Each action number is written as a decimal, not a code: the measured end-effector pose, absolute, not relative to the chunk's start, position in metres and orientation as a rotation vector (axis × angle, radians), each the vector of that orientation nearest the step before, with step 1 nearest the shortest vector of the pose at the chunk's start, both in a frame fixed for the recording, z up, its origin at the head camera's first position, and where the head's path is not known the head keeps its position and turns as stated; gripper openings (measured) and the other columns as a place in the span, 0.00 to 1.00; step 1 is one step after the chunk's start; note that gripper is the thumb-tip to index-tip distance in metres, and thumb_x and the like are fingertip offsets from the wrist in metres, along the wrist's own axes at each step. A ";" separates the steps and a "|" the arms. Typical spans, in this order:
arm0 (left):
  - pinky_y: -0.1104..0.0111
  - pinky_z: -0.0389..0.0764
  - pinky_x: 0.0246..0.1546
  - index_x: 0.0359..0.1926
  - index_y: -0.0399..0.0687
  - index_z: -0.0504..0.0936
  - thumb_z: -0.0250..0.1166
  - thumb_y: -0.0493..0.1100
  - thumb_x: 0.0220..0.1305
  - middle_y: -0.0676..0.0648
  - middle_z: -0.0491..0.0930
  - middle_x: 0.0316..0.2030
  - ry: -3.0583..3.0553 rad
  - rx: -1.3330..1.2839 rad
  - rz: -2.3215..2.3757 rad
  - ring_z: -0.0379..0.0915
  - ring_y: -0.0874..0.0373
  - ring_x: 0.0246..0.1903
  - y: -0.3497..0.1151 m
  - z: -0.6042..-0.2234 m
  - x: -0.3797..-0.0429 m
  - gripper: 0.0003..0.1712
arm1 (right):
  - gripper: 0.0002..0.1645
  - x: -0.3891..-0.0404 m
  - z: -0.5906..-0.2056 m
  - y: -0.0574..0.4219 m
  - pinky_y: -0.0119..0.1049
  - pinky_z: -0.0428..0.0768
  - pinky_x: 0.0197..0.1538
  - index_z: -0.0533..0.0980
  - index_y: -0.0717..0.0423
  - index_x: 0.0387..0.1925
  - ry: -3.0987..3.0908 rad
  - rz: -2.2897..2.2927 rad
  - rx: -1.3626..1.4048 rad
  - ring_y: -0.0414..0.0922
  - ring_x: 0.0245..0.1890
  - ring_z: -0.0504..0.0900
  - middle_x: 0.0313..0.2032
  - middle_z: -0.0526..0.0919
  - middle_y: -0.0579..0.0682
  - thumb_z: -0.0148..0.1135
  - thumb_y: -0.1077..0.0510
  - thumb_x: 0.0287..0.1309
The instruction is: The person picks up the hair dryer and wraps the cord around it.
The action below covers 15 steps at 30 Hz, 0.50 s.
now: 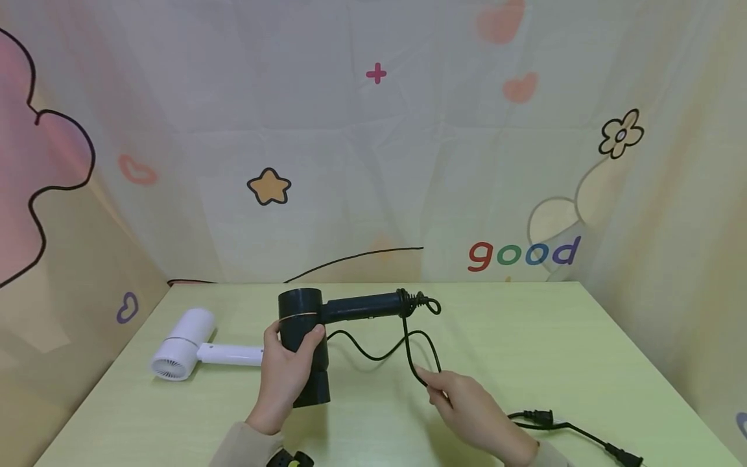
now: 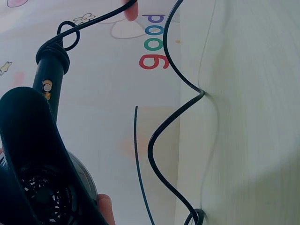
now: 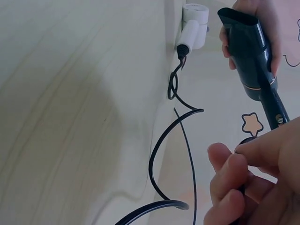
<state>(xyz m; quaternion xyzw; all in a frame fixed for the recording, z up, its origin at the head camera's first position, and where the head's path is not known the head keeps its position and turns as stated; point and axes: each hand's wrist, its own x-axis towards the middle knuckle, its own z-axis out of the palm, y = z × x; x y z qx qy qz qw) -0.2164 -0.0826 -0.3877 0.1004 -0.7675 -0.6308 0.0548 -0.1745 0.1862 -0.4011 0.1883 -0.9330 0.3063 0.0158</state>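
Note:
My left hand (image 1: pixel 283 379) grips the barrel of a black hair dryer (image 1: pixel 294 334), which is held up over the table with its handle pointing right. In the left wrist view, the black hair dryer (image 2: pixel 26 126) shows its flat nozzle and inner grille. A power cord (image 1: pixel 408 347) hangs from the coiled strain relief at the handle's end. My right hand (image 1: pixel 467 405) pinches that cord between thumb and fingers, to the right of the dryer. Behind my left hand a white hair dryer (image 1: pixel 185 344) lies on the table, the end of its handle hidden.
The white dryer's wavy black cord (image 1: pixel 373 358) crosses the table behind the held dryer. One plug (image 1: pixel 539 417) lies beside my right wrist, another (image 1: pixel 623 455) at the front right. A printed curtain (image 1: pixel 373 162) borders the back of the pale table (image 1: pixel 554 344).

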 end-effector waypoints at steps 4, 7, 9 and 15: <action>0.62 0.80 0.34 0.69 0.43 0.48 0.63 0.64 0.57 0.36 0.71 0.50 -2.284 0.299 -1.988 0.79 0.52 0.34 -0.084 -0.385 -0.216 0.51 | 0.25 -0.178 -0.402 0.186 0.26 0.64 0.21 0.71 0.52 0.62 -2.946 0.889 0.561 0.32 0.17 0.60 0.23 0.76 0.41 0.51 0.65 0.64; 0.61 0.79 0.34 0.68 0.43 0.47 0.63 0.63 0.58 0.36 0.70 0.51 -2.252 0.299 -2.045 0.78 0.51 0.36 -0.086 -0.383 -0.216 0.50 | 0.25 -0.180 -0.402 0.186 0.26 0.63 0.20 0.71 0.51 0.62 -2.978 0.862 0.541 0.32 0.16 0.58 0.20 0.72 0.39 0.50 0.64 0.64; 0.61 0.79 0.34 0.69 0.44 0.47 0.62 0.64 0.58 0.36 0.69 0.52 -2.248 0.298 -2.068 0.78 0.51 0.37 -0.087 -0.382 -0.215 0.51 | 0.24 -0.181 -0.402 0.187 0.26 0.62 0.20 0.71 0.51 0.62 -2.995 0.848 0.524 0.33 0.16 0.58 0.18 0.70 0.39 0.51 0.64 0.64; 0.63 0.78 0.35 0.71 0.45 0.44 0.60 0.65 0.59 0.37 0.66 0.54 -2.232 0.304 -2.140 0.76 0.49 0.40 -0.089 -0.376 -0.212 0.52 | 0.23 -0.181 -0.403 0.189 0.26 0.61 0.18 0.72 0.51 0.61 -3.023 0.859 0.502 0.34 0.14 0.57 0.16 0.66 0.39 0.52 0.63 0.65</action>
